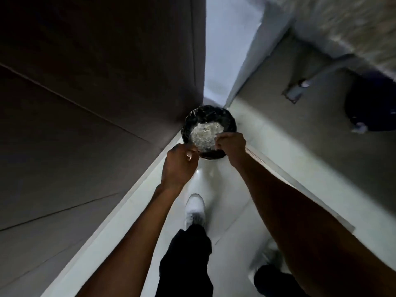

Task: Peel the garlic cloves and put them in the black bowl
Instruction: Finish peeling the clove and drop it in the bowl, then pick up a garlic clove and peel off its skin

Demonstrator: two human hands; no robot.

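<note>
I am standing over a round bin [229, 122] lined with a black bag, set on the floor in a corner. My left hand [179, 166] and my right hand [232, 144] each pinch an edge of a flat, see-through sheet [204, 136]. The sheet is covered with pale, papery garlic skins and hangs just above the bin's opening. Both hands have curled fingers. The picture is dim and blurred, so no single clove can be made out. No black bowl shows in this view.
A dark panelled wall [85, 103] rises close on the left. A pale wall and doorway [227, 50] lie ahead. The white tiled floor [231, 202] holds my white shoe [195, 209]. A dark round object [368, 103] and a metal floor fitting [294, 93] sit at the right.
</note>
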